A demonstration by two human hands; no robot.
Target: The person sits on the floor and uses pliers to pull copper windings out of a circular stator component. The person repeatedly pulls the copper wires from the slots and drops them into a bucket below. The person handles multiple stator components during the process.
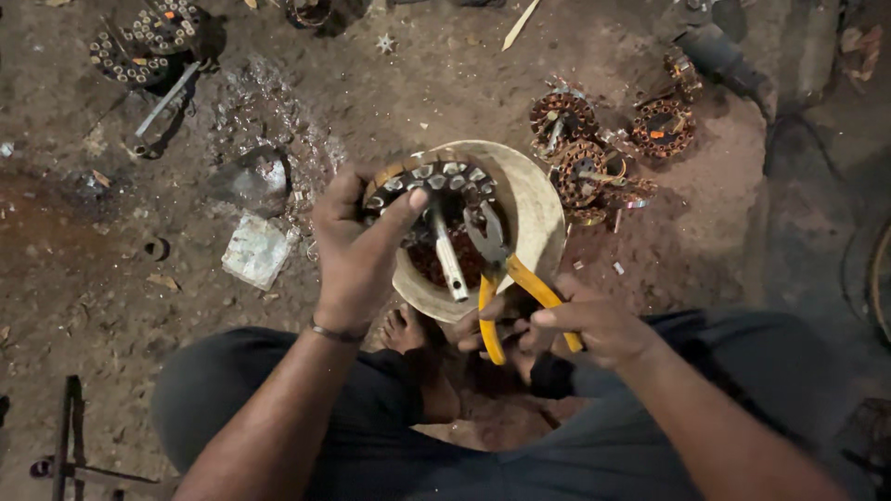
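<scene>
The left hand [357, 246] grips a round motor stator [429, 190] by its rim, thumb laid across the top edge, holding it tilted over a pale wooden block [538, 209] that stands on the dirt floor [111, 278]. The stator is a dark ring with a row of grey metal teeth showing along its upper arc and an orange-brown band on its left edge; reddish copper winding shows in its lower part. A shiny steel shaft [448, 255] runs from its middle down toward the person. The right hand [585, 325] is closed around the yellow handles of a pair of pliers [506, 278], whose dark jaws are at the stator's inner part just right of the shaft; whether they bite on wire cannot be told. A bare foot [404, 329] rests against the block's near side, between the person's dark-trousered knees. To the right of the block lies a heap of stators [594, 148] with copper-coloured coils, close together. Two more stators [148, 37] lie at the upper left, well apart, with a metal rod beside them. A grey stone [251, 181] and a pale flat scrap [257, 250] lie left of the hands.
</scene>
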